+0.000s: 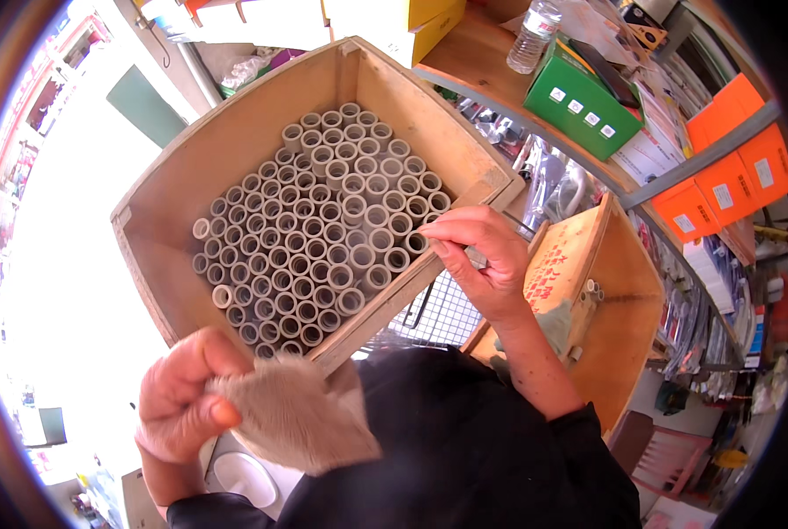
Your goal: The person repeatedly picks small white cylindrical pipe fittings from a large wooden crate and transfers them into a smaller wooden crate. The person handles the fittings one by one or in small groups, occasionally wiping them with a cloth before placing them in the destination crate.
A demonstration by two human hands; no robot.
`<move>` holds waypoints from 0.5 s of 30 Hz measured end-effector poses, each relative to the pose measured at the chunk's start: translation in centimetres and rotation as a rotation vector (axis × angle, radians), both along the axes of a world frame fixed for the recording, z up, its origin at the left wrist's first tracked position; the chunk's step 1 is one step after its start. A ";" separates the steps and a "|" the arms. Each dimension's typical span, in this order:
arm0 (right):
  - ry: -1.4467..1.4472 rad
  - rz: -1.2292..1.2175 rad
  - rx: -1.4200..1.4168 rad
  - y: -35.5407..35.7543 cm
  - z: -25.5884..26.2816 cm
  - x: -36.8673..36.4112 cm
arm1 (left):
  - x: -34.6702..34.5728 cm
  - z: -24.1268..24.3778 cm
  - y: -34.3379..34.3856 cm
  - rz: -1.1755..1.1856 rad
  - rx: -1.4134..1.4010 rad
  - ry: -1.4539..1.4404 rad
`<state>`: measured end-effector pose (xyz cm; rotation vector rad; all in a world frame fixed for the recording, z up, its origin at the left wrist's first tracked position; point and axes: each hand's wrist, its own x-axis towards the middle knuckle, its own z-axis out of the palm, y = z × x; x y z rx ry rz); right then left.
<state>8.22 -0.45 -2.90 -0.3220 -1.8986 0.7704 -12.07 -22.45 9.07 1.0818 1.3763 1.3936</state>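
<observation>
My left hand (192,390) pinches a beige, fuzzy cloth (301,416) between thumb and fingers, in front of the near left side of a wooden box (235,132). Inside the box, many short grey plastic pipe fittings (314,248) stand upright in close rows, their round openings facing up. Some of them sit higher than their neighbours. My right hand (483,258) reaches over the box's near right wall, with thumb and forefinger close together beside the fittings there. Whether those fingertips hold anything is hard to make out.
To the right stands a second wooden box (632,317) bearing red writing, with a few fittings (592,289) and a greenish cloth (554,328) at its edge. A shelf carries a water bottle (533,36), a green carton (582,99) and orange boxes (724,185). Below is a wire grid (450,307).
</observation>
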 end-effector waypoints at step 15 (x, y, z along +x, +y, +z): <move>0.005 0.044 0.007 -0.2 0.2 0.2 | 6.9 -1.2 1.3 -0.226 0.020 0.604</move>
